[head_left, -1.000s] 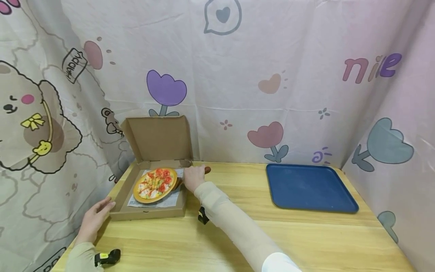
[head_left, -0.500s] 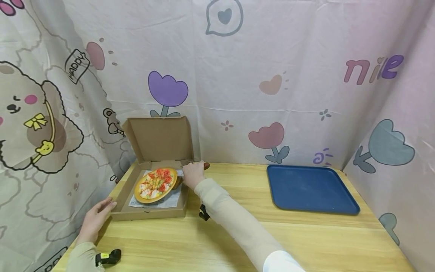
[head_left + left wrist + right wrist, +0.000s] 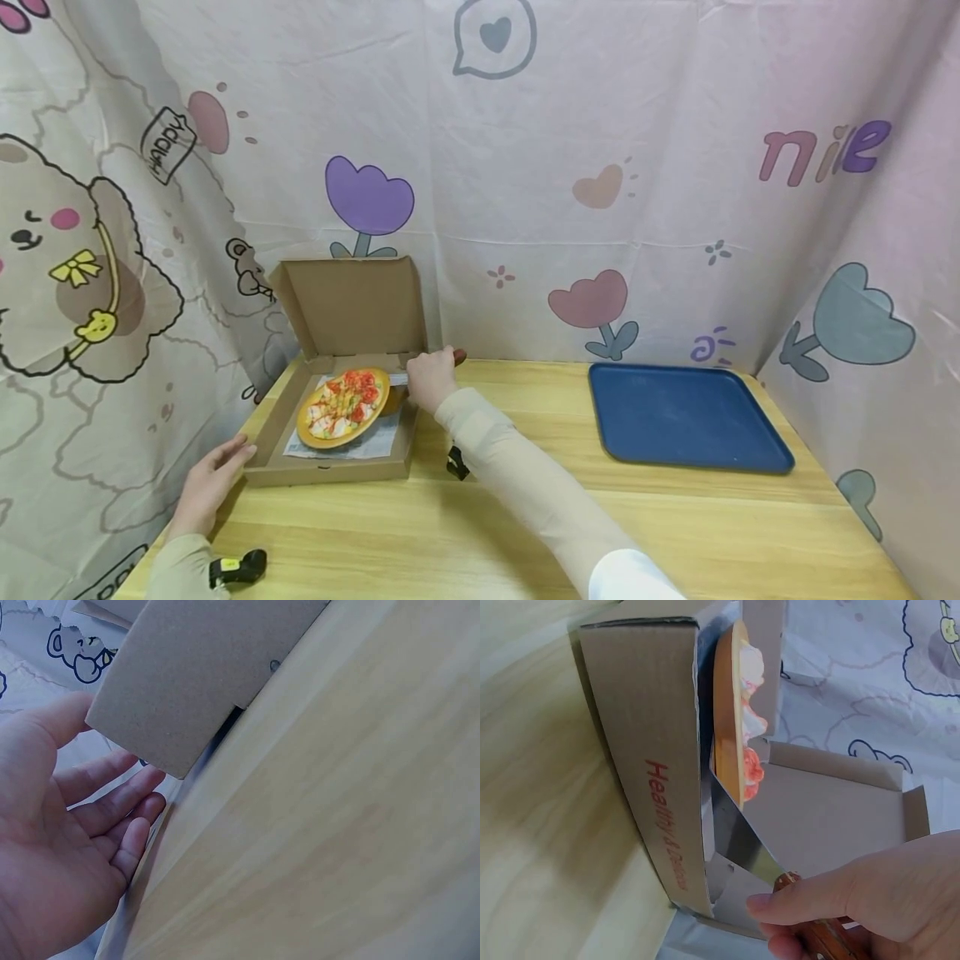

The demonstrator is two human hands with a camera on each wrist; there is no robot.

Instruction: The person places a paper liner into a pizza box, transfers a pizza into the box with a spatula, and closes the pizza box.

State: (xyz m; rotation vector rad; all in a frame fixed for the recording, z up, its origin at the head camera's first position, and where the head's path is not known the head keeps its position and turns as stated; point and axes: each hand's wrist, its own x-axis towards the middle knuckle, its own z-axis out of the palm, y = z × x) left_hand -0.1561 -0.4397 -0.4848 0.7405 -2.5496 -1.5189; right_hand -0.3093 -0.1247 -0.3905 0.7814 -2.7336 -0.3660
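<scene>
The wooden-handled spatula [image 3: 739, 834] has its long axis running crosswise, its metal blade pointing left from the right hand [image 3: 431, 379] and slightly back toward the person, with the butt of the handle sticking out past the hand on the right. The blade reaches under the pizza [image 3: 345, 406], which sits to the left of the right hand inside the open cardboard pizza box [image 3: 330, 475]; the pizza is tilted, its side nearest that hand raised above a printed paper sheet [image 3: 371, 446]. The right arm stretches forward and leftward across the worktop [image 3: 525, 408], the hand at the box's right side. That hand is closed around the spatula's handle, the thumb lying along the wood. The left hand [image 3: 212, 483] rests at the box's near left corner, well to the left of the right hand and closer to the person; its fingers are relaxed and slightly bent, the thumb at the cardboard edge, and it grips nothing firmly. Beyond the right hand and to its left, the box lid [image 3: 360, 304] stands raised; well to its right lies a blue tray [image 3: 682, 417].
</scene>
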